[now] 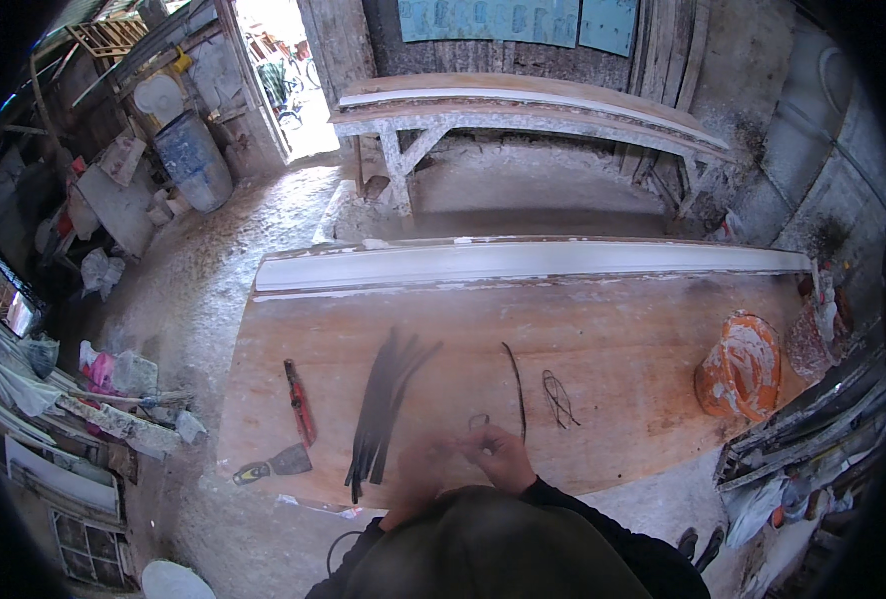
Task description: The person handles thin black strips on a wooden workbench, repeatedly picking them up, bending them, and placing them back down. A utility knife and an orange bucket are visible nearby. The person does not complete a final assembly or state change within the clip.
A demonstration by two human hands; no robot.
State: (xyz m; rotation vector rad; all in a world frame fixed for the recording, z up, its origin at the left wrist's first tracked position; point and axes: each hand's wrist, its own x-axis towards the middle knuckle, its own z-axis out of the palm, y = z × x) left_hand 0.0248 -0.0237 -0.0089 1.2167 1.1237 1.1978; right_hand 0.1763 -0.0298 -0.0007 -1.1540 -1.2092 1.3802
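Both my hands are close together over the near edge of the wooden table. My right hand (500,457) is closed in a pinch, and a thin black strip (478,419) curls out at its fingertips. My left hand (425,471) is smeared by motion just beside it, so its fingers cannot be read. To the left lies a fanned bundle of black strips (375,424), blurred at the far end. A single black strip (516,384) and a loosely coiled thin dark cord (558,399) lie beyond my right hand.
A red tool (299,404) and a putty knife (273,465) lie at the table's left. A long white moulding (523,260) runs along the far edge. An orange bucket (741,369) stands at the right. Behind is a whitish bench (398,165); a blue barrel (193,160) stands far left.
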